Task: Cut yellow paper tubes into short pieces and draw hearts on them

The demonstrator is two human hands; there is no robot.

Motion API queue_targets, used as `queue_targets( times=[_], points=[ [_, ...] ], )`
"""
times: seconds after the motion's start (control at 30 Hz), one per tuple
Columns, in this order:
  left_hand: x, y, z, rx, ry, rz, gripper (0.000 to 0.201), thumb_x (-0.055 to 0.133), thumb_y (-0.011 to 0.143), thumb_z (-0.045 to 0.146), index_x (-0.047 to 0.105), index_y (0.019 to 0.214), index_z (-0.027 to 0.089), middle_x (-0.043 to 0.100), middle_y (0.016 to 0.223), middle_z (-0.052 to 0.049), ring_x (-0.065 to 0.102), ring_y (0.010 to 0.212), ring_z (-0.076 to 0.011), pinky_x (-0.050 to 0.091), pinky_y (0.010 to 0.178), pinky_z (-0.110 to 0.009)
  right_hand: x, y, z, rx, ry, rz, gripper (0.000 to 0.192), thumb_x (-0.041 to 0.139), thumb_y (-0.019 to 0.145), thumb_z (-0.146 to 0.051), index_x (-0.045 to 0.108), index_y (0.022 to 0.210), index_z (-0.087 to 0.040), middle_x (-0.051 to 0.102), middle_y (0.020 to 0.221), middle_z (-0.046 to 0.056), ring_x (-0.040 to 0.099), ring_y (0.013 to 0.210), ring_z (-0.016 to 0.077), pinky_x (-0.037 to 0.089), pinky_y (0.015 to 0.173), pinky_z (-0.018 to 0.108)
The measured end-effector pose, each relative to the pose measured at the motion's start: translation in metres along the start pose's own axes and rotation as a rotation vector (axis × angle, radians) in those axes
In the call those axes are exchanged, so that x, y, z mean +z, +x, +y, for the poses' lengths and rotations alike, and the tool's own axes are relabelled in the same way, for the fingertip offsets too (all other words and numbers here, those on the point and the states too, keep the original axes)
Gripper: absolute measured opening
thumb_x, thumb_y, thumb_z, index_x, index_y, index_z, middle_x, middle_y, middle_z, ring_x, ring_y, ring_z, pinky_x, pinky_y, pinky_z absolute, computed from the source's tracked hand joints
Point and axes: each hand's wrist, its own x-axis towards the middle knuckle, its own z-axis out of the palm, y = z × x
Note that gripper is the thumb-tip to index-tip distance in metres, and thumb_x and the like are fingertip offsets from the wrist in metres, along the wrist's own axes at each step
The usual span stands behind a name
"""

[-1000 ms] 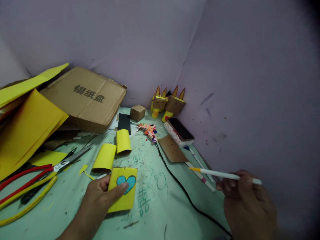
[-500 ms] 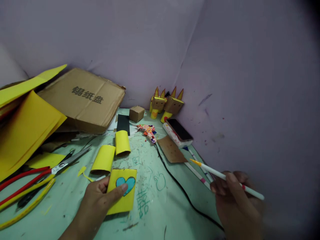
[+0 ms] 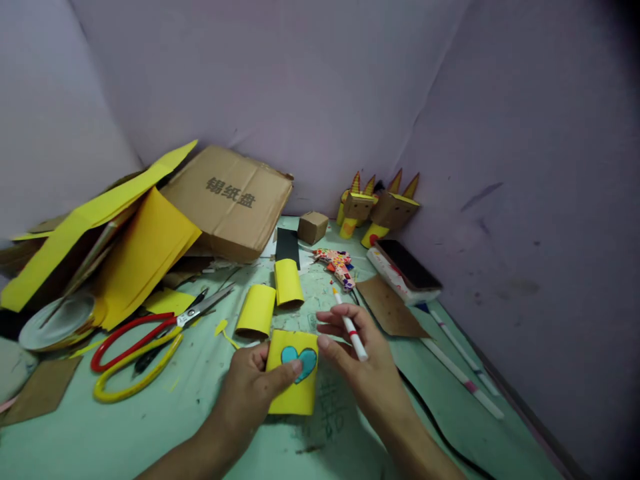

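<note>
Just below the two yellow paper rolls (image 3: 270,303) on the table (image 3: 200,427), left hand (image 3: 255,387) fingers pinch the yellow heart card (image 3: 293,377), while the right hand (image 3: 357,357), pinching a marker (image 3: 350,325), has moved in from the far right to the card's edge.

Three yellow paper tubes (image 3: 293,370) (one held), two cardboard figures (image 3: 375,210), one scissors (image 3: 165,320).

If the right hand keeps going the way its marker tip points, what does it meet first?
Probably the patterned paper scrap: the right hand aims its marker up-table toward it, though depth is unclear.
</note>
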Motion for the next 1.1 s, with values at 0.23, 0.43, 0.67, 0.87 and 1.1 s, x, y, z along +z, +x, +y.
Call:
queue_targets(
  times=[0.23,0.43,0.67,0.87,1.1],
  points=[
    [0.001,-0.001,0.001,-0.007,-0.004,-0.002,0.04,0.08,0.054,0.039,0.071,0.082,0.011,0.069,0.066,-0.004,0.06,0.06,-0.0176,0.046,0.056,-0.027,0.007,-0.006,0.02,0.105,-0.036,-0.094,0.033,0.071,0.065,-0.022,0.048,0.088,-0.023,0.05,0.062,-0.008,0.045,0.055,0.0101,0.038,0.051,0.02],
    [0.0,0.0,0.001,-0.003,-0.038,-0.084,0.042,0.079,0.056,0.039,0.069,0.084,0.01,0.068,0.067,-0.005,0.06,0.06,-0.0177,0.046,0.057,-0.028,0.008,-0.007,0.02,0.091,-0.049,-0.029,0.032,0.069,0.058,-0.023,0.041,0.075,-0.023,0.041,0.052,-0.011,0.034,0.048,0.0085,0.028,0.044,0.019],
    [0.0,-0.003,0.0,0.004,-0.053,-0.06,0.036,0.078,0.057,0.039,0.067,0.078,0.012,0.067,0.063,-0.003,0.06,0.057,-0.0174,0.046,0.055,-0.028,0.01,-0.009,0.019,0.033,-0.054,-0.067,0.031,0.071,0.063,-0.025,0.042,0.075,-0.022,0.041,0.054,-0.011,0.036,0.047,0.0078,0.03,0.044,0.019],
    [0.002,-0.002,0.002,-0.02,-0.103,0.004,0.033,0.079,0.053,0.038,0.068,0.07,0.012,0.068,0.059,-0.004,0.059,0.051,-0.0168,0.047,0.051,-0.028,-0.004,-0.004,0.017,-0.154,-0.045,0.17,0.024,0.065,0.079,-0.039,0.054,0.088,-0.021,0.069,0.081,0.003,0.063,0.069,0.018,0.049,0.064,0.03],
    [0.002,-0.001,0.003,-0.041,-0.005,0.027,0.034,0.077,0.054,0.042,0.066,0.069,0.014,0.066,0.057,-0.002,0.057,0.049,-0.016,0.045,0.05,-0.028,-0.013,-0.014,0.019,-0.342,0.095,0.121,0.024,0.065,0.081,-0.039,0.067,0.094,-0.019,0.071,0.07,0.004,0.062,0.054,0.0171,0.049,0.052,0.029]
  ],
)
